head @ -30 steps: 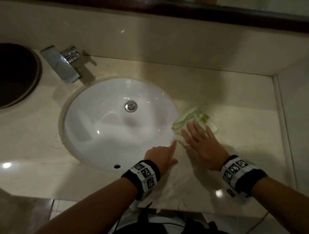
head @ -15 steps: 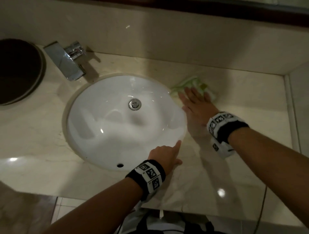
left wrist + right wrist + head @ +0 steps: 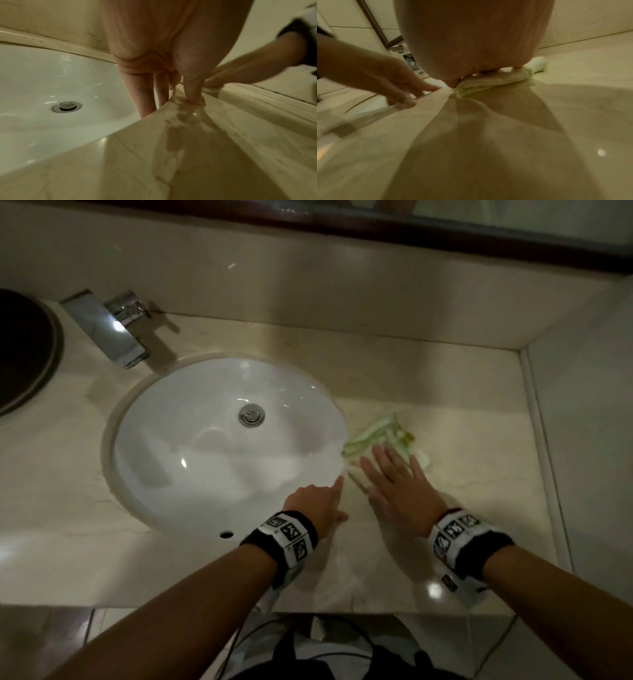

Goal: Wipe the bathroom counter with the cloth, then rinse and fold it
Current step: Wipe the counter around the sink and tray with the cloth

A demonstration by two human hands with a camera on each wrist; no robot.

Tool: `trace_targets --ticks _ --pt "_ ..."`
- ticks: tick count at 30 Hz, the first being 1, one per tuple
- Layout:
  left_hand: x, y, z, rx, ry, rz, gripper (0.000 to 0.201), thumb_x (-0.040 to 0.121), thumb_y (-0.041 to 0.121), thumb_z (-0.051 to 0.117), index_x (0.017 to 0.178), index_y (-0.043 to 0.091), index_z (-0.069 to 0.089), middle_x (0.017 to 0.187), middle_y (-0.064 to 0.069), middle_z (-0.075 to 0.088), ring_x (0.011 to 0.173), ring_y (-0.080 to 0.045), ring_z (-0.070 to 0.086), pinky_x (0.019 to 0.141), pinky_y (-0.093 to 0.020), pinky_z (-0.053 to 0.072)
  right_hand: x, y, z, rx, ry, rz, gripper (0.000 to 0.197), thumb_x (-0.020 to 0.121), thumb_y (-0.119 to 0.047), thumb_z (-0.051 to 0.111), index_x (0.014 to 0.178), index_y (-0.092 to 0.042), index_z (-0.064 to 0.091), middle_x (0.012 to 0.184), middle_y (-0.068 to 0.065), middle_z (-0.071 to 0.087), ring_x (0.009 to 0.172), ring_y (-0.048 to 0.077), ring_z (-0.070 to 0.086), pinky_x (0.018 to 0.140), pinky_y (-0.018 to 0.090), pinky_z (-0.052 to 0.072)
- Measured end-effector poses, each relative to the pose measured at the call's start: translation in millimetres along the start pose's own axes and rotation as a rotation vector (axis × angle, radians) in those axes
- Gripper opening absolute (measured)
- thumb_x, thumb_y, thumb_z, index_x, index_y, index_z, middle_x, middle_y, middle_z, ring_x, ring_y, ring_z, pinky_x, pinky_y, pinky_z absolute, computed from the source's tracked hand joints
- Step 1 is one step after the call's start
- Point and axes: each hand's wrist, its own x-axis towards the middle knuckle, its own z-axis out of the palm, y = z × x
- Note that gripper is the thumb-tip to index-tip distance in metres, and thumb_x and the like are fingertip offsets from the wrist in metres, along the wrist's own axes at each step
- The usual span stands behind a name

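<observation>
Right hand [image 3: 394, 487] flat, fingers straight and spread, pressing down on the folded pale green and white cloth [image 3: 380, 436]. Cloth lying on the glossy beige marble bench [image 3: 445, 412], just right of the white oval undermount basin [image 3: 191, 446], its near-left edge close to the basin rim. From the right wrist view, cloth [image 3: 496, 79] bunched in soft layers beneath the palm, one end poking out past the hand on the right.

Left hand [image 3: 318, 505] resting at the basin's edge, holding nothing: fingers [image 3: 145, 94] straight and dipping down over the rim into the bowl, thumb planted on the bench. Possibly a wet film under that thumb, though too blurred to be sure.

Round chrome drain plug [image 3: 252, 414] in the bowl's middle. Chrome tap [image 3: 113, 330] at the back left, dark round object [image 3: 24, 350] beyond it at the frame's left edge.
</observation>
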Motion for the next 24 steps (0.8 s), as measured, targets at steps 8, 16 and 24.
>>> trace_targets --ticks 8,16,24 --pt "-3 2 2 -0.011 0.012 -0.041 0.072 0.096 0.051 0.047 0.153 0.031 0.008 0.127 -0.009 0.06 0.111 -0.032 0.057 0.089 -0.037 0.047 -11 11 7 -0.005 0.013 -0.065 0.055 0.101 -0.046 0.014 0.152 -0.027 0.023 0.16 0.006 0.021 0.147 0.025 0.019 0.111 0.06 0.024" --pt "-7 9 1 -0.057 0.023 -0.133 0.07 0.094 0.054 0.049 0.152 0.038 0.014 0.128 -0.003 0.061 0.117 -0.028 0.054 0.099 -0.036 0.043 71 65 -35 0.092 0.041 0.143 0.058 0.098 -0.051 0.007 0.153 -0.037 -0.004 0.163 -0.004 -0.01 0.149 0.018 -0.008 0.117 0.052 -0.001" --pt "-11 31 -4 -0.019 0.059 -0.23 0.069 0.094 0.047 0.053 0.152 0.035 0.018 0.147 -0.003 0.045 0.132 -0.026 0.043 0.106 -0.032 0.034 69 70 -33 0.094 0.092 0.145 0.059 0.101 -0.042 0.022 0.153 -0.033 -0.003 0.163 0.0 -0.009 0.149 0.021 -0.007 0.116 0.054 -0.002"
